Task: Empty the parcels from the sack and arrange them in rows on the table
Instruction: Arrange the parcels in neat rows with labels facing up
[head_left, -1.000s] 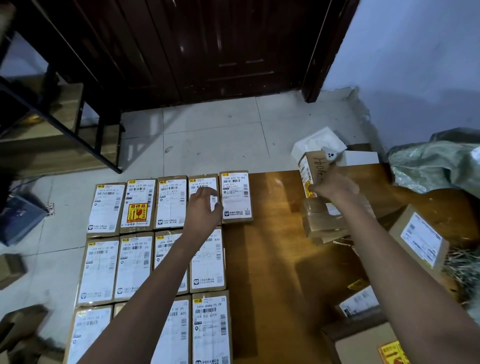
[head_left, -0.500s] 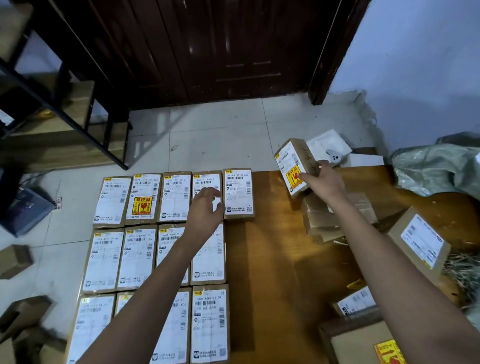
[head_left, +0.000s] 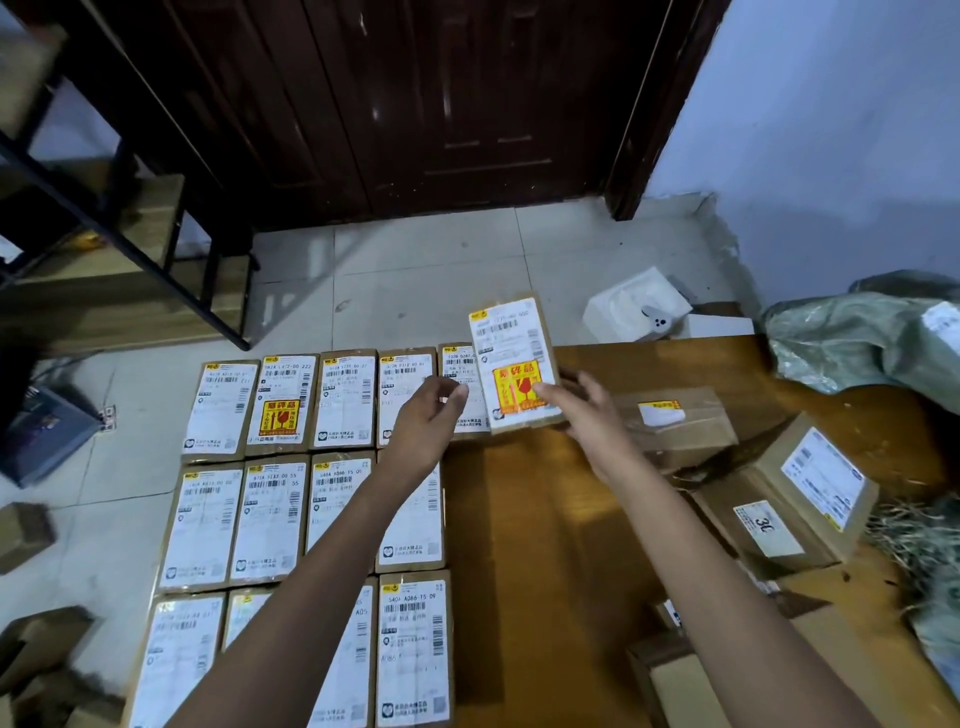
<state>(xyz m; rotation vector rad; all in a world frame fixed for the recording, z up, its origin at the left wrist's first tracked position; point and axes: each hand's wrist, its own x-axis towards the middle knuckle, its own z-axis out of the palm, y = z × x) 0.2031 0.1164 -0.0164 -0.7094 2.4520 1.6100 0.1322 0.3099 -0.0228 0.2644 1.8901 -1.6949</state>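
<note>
My right hand (head_left: 584, 415) holds a small cardboard parcel (head_left: 511, 353) with a white label and a yellow fragile sticker, thumb on its face. The parcel hangs tilted just over the right end of the far row, partly covering that row's last parcel (head_left: 460, 374). My left hand (head_left: 431, 421) hovers with loosely curled fingers over the fourth parcel (head_left: 402, 371) of that row and holds nothing. Three rows of labelled parcels (head_left: 270, 514) lie flat on the left half of the wooden table (head_left: 530, 545). The green sack (head_left: 862, 338) slumps at the far right.
Several unsorted cardboard boxes (head_left: 789, 499) are heaped on the table's right side, with straw-like packing (head_left: 919, 540) beside them. A white box (head_left: 631, 301) lies on the tiled floor beyond the table. A dark door and a black metal frame stand behind.
My right hand has carried the parcel leftward from the heap and turned its label side up at the end of the far row. My left hand has stayed almost still.
</note>
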